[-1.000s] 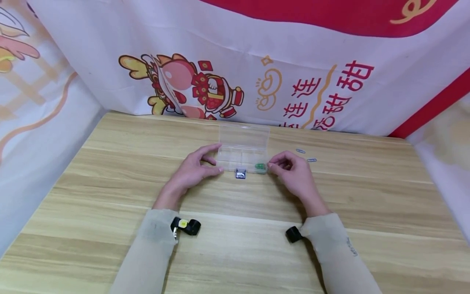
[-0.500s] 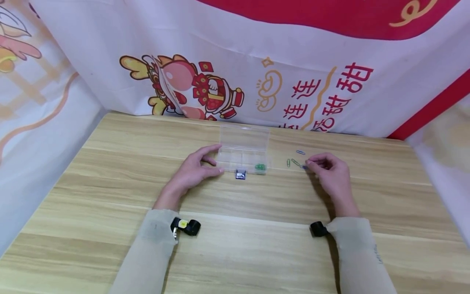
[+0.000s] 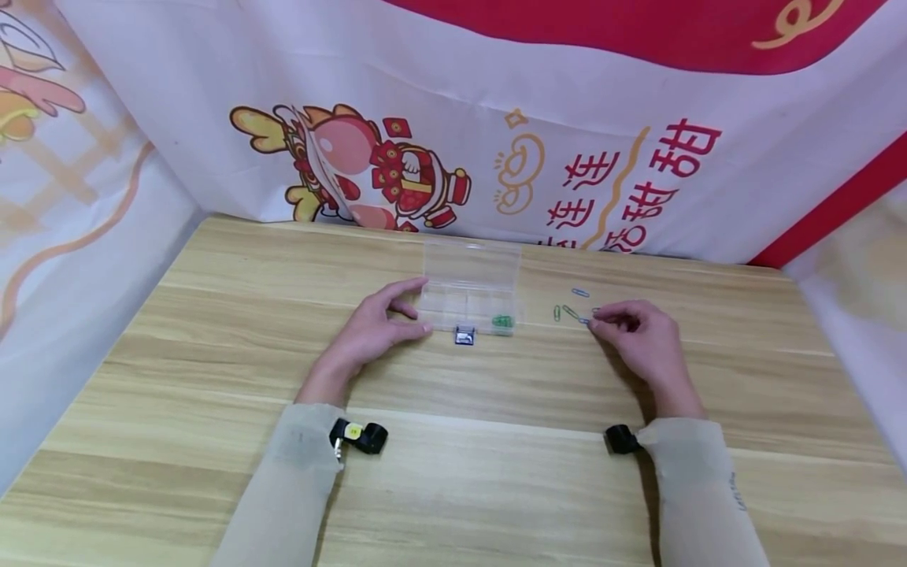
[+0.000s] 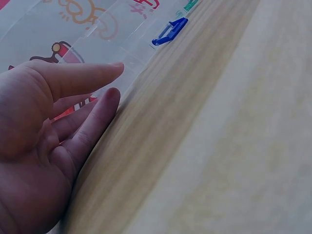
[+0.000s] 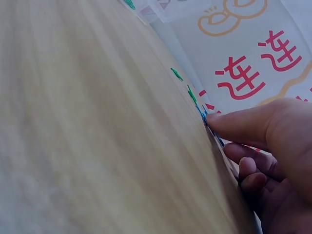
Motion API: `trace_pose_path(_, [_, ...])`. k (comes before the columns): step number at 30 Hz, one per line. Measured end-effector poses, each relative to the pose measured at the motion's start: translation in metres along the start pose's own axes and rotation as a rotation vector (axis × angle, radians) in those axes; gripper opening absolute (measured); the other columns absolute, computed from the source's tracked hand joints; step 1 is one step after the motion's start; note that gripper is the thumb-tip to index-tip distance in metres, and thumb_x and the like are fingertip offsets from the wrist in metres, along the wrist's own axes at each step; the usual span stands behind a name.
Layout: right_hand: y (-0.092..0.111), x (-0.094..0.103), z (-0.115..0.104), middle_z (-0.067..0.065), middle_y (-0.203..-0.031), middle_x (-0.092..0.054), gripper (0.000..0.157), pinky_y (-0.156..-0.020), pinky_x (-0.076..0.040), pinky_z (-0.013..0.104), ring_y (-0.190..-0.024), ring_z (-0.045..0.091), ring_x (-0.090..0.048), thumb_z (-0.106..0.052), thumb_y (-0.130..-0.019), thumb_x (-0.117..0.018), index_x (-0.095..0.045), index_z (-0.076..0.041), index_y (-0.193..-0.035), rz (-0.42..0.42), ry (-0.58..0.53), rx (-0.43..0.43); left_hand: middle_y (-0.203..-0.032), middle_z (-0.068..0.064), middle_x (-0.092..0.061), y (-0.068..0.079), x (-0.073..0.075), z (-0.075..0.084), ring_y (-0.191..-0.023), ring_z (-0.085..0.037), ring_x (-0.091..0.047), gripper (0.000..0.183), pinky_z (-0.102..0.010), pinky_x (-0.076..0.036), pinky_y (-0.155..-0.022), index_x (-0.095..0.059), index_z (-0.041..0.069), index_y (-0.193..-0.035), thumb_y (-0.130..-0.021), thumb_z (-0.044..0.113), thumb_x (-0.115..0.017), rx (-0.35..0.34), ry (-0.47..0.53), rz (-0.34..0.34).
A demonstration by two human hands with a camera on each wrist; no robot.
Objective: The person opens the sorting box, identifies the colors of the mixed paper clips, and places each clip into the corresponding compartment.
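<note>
A clear plastic compartment box [image 3: 444, 309] with its lid [image 3: 471, 264] raised stands near the back of the table. Green paper clips [image 3: 503, 321] lie in its front right compartment. My left hand [image 3: 368, 323] holds the box's left end, thumb at the front corner and index finger at the back. Right of the box, my right hand [image 3: 641, 339] pinches a blue paper clip [image 3: 584, 320] at the tabletop between thumb and index finger. Two loose green paper clips [image 3: 569, 312] lie just left of those fingertips, and another blue paper clip [image 3: 580, 292] lies behind them.
A blue latch [image 3: 464, 336] hangs at the front of the box. Behind the wooden table [image 3: 453, 488] hangs a printed cloth [image 3: 496, 173], close to the box. One more small clip [image 3: 597, 309] shows partly beside my right fingers.
My right hand has moved right from the box's right end to the loose clips, uncovering two green ones. It has since shifted only slightly. The left hand and box stay in place.
</note>
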State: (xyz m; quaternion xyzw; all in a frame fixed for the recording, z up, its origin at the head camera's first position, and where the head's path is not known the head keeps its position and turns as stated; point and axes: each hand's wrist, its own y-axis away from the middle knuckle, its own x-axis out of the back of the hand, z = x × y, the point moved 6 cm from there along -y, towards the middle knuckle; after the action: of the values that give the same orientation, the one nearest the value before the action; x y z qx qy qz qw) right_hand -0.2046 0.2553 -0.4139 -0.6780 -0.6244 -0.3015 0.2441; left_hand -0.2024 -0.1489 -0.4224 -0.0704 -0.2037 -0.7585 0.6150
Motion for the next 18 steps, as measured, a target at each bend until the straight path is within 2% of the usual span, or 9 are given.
trace_pose_path(4, [0.0004, -0.0018, -0.0016, 0.011, -0.117, -0.067, 0.026, -0.077, -0.044, 0.025, -0.097, 0.020, -0.055, -0.032, -0.100, -0.078, -0.082, -0.013, -0.117, 0.018, 0.014, 0.044, -0.139, -0.007, -0.063, 0.0010, 0.0000, 0.0005, -0.118, -0.029, -0.060, 0.079, -0.038, -0.048, -0.097, -0.051, 0.035, -0.160, -0.091, 0.020, -0.086, 0.000, -0.005, 0.001])
trace_pose_path(18, [-0.0008, -0.0018, -0.0022, 0.009, -0.111, -0.067, 0.022, -0.073, -0.044, 0.024, -0.092, 0.021, -0.056, -0.030, -0.100, -0.077, -0.082, -0.012, -0.113, 0.025, 0.044, 0.052, -0.140, -0.008, -0.062, 0.0010, -0.0003, 0.0018, -0.118, -0.029, -0.059, 0.078, -0.038, -0.048, -0.097, -0.051, 0.034, -0.160, -0.092, 0.019, -0.086, -0.002, 0.009, -0.002])
